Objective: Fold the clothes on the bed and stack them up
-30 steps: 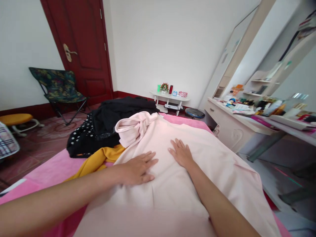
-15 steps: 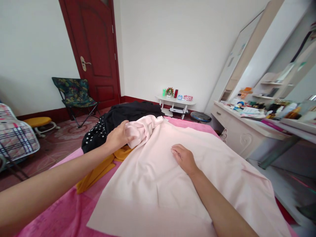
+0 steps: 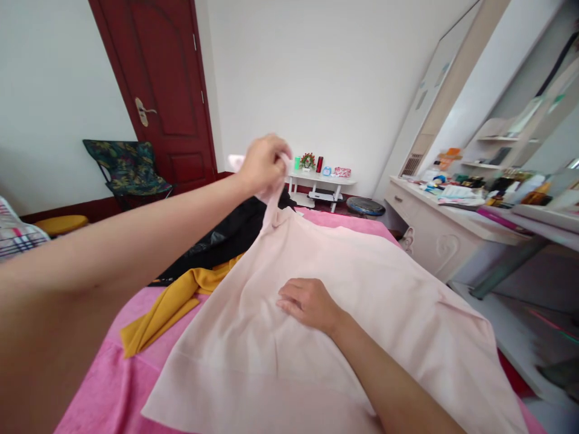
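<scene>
A pale pink long-sleeved top (image 3: 362,271) lies spread out with a few soft wrinkles. My left hand (image 3: 266,161) is closed around its left sleeve (image 3: 272,208), raising it off the bed so the cloth stretches down to the shoulder. A bit of the sleeve sticks out left of the fist. On the body of the top, my right hand (image 3: 310,304) rests palm down with loosely bent fingers, holding nothing that I can see. Left of the top lie a mustard-yellow garment (image 3: 181,295) and dark clothes (image 3: 226,238), partly hidden by my left forearm.
Under the clothes is a bright pink bed cover (image 3: 111,374). A cluttered dressing table (image 3: 452,217) stands to the right. Farther off are a small white table (image 3: 325,181), a folding chair (image 3: 129,169), a yellow stool (image 3: 61,225) and a red door (image 3: 163,78).
My left hand has lifted the bunched sleeve up and to the right, pulling it straighter. My right hand has slid left and slightly nearer across the top.
</scene>
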Tool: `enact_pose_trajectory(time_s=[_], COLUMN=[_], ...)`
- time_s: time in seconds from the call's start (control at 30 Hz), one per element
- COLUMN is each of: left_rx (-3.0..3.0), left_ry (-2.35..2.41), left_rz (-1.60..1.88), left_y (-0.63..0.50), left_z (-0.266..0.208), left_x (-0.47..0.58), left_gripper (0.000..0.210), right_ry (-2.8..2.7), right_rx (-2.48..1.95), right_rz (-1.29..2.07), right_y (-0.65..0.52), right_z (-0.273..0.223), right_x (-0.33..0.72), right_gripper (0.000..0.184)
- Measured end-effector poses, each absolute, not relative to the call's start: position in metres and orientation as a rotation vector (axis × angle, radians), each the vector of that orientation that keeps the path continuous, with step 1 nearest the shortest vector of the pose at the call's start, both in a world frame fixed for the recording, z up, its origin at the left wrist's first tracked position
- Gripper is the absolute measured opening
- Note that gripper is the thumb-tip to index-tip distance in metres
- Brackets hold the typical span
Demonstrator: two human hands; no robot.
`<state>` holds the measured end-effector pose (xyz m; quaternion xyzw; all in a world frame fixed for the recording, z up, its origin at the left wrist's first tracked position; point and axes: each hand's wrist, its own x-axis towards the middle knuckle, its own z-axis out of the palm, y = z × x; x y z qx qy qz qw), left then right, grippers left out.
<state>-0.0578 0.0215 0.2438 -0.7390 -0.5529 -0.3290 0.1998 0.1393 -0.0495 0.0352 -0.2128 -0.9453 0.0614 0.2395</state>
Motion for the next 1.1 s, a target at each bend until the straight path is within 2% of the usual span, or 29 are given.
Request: enact_pose_trajectory(time_s=[0.13, 0.2, 0.27, 0.37, 0.5, 0.63, 0.73, 0.87, 1.1], left_rx=[-2.673, -2.863, -2.935, -2.774, -2.576, -2.599, -2.590, -2.625, -2.887], left_ry=[-0.887, -0.758, -0.924, -1.503, -2.116, -2.402, -2.439, -2.359, -2.074], left_rz=[-0.804, -0.704, -0.640, -0.551, -0.403, -0.353, -0.384, -0.584, -0.890], left_y=[-0.037, -0.062, -0.080, -0.101, -0.143, -0.181, -0.192, -0.190, -0.181], left_z=[0.211, 0.179, 0.144, 0.099, 0.070, 0.062, 0.060, 0.072, 0.127], left_x=[0.002, 0.000, -0.023, -0.079, -0.135, -0.151, -0.148, -0.138, -0.084], left_gripper=[0.051, 0.053, 0.050, 0.054, 0.062, 0.046, 0.029, 0.014, 0.006], right_ry=[-2.637, -2.674, -2.695, -2.647, -2.403, -2.320, -2.400, -2.504, -2.296], right_rx=[-0.536, -0.517, -0.504, -0.560, -0.934, -1.397, -1.644, -1.692, -1.771], right_rz=[0.134, 0.085, 0.046, 0.057, -0.016, -0.259, -0.349, -0.388, -0.500], right_y=[-0.056, -0.059, -0.061, -0.060, -0.049, -0.028, -0.011, 0.012, 0.058], right_z=[0.035, 0.034, 0.033, 0.031, 0.030, 0.028, 0.029, 0.049, 0.114], right_x=[0.137, 0.136, 0.135, 0.134, 0.136, 0.136, 0.134, 0.134, 0.152], right_gripper=[0.035, 0.036, 0.035, 0.030, 0.028, 0.044, 0.035, 0.026, 0.030])
